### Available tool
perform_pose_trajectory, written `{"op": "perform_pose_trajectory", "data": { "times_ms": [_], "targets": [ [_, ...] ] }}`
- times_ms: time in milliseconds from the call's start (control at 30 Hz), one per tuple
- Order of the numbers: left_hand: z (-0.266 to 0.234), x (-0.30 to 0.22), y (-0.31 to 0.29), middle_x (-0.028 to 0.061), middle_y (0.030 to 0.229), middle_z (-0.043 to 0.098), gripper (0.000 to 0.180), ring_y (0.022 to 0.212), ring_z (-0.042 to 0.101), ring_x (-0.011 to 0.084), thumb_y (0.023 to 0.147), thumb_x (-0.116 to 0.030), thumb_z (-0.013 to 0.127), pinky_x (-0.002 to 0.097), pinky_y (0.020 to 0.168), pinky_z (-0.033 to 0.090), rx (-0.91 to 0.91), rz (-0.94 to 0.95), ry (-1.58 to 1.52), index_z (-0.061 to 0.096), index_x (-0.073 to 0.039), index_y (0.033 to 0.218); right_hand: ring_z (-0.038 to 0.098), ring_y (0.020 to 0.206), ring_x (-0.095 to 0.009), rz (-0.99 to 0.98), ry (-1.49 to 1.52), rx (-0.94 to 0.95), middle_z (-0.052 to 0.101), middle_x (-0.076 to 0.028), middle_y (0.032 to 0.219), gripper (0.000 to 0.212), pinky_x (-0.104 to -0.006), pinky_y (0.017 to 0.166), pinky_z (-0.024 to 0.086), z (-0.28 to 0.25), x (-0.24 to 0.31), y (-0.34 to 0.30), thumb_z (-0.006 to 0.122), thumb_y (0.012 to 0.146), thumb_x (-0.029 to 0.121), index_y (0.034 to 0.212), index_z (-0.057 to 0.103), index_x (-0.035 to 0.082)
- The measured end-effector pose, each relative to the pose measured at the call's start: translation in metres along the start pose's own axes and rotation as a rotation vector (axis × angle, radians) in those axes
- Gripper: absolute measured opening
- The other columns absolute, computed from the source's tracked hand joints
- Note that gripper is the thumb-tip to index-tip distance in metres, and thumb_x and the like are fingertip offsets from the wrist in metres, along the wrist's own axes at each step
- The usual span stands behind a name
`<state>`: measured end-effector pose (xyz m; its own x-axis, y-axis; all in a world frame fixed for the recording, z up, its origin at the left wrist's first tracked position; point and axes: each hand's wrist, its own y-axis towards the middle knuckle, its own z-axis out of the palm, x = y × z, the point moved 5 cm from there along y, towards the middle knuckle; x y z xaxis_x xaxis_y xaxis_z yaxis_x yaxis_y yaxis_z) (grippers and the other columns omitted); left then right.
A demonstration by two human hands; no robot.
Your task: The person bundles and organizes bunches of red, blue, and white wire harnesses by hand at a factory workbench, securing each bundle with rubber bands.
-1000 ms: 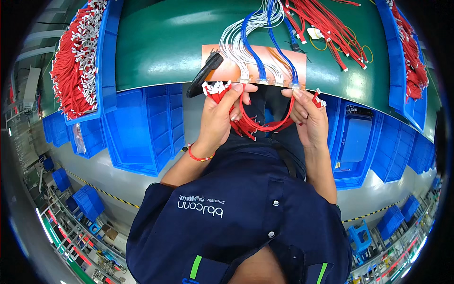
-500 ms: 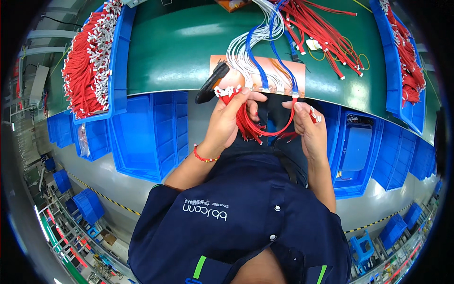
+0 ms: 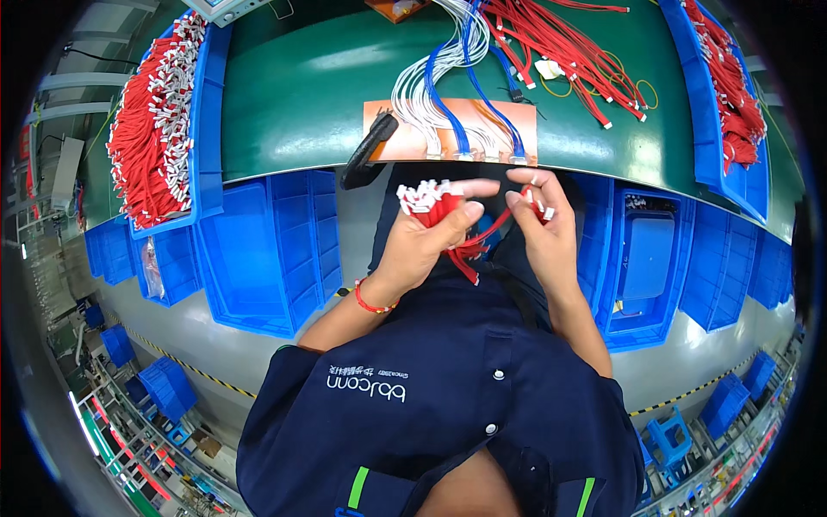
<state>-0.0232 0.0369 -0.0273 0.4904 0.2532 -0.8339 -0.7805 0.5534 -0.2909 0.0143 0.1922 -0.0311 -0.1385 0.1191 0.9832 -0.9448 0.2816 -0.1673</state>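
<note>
The left hand (image 3: 420, 246) has its grip closed round a bunch of red cables (image 3: 441, 209) below the counter (image 3: 293, 121) edge, a strand (image 3: 493, 230) slanting up rightward into the right hand's (image 3: 547, 239) pinch.

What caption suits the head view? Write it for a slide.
Left hand and right hand hold white-tipped red cables before a green worktable.

Pale instrument (image 3: 226, 9) cut off at top edge, blue bins (image 3: 241, 258) below green table (image 3: 301, 112), yellow-black floor tape (image 3: 215, 376), blue stool (image 3: 670, 438) lower right.
</note>
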Motion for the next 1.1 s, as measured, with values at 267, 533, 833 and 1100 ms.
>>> {"op": "perform_pose_trajectory", "data": {
  "times_ms": [267,533,833,1100],
  "targets": [
    [0.009,0.001,0.003,-0.0073,0.074,0.059,0.023,0.061,0.041,-0.001,0.097,-0.018,0.06,0.0184,0.052,0.032,-0.003,0.026,0.086,0.07,-0.003,0.11,0.067,0.098,-0.023,-0.153,-0.319,0.204,0.067,-0.017,0.107,0.049,-0.0329,0.085,0.05,0.025,0.01,-0.013,0.057,0.091,0.002,0.137,0.039,0.004],
    [-0.017,-0.011,0.002,0.0072,0.073,0.059,0.022,0.046,0.037,0.0046,0.099,-0.012,0.042,0.0208,0.047,0.031,-0.245,0.154,-0.225,0.058,0.001,0.091,0.055,0.084,-0.013,0.048,-0.3,0.578,0.062,-0.007,0.093,0.03,-0.0268,0.079,0.045,-0.03,-0.003,-0.016,0.048,0.102,0.015,0.126,0.056,0.0],
    [-0.014,-0.014,0.003,0.0208,0.117,0.064,0.031,0.05,0.042,0.0034,0.101,-0.016,0.046,0.0185,0.051,0.038,-0.012,0.108,-0.168,0.058,0.007,0.119,0.025,0.047,-0.003,0.625,0.269,0.481,0.033,0.007,0.054,0.028,-0.0235,0.045,0.017,-0.045,-0.042,-0.021,0.054,0.095,0.018,0.092,0.064,-0.008],
    [-0.028,-0.007,0.006,0.006,0.082,0.06,0.022,0.049,0.044,0.0038,0.099,-0.014,0.049,0.0193,0.045,0.033,-0.114,0.114,-0.106,0.063,0.003,0.103,0.027,0.045,-0.002,0.594,0.295,0.477,0.038,0.006,0.056,0.024,-0.0214,0.041,0.017,-0.04,-0.05,-0.016,0.055,0.095,0.017,0.101,0.062,-0.006]
  ]
}}
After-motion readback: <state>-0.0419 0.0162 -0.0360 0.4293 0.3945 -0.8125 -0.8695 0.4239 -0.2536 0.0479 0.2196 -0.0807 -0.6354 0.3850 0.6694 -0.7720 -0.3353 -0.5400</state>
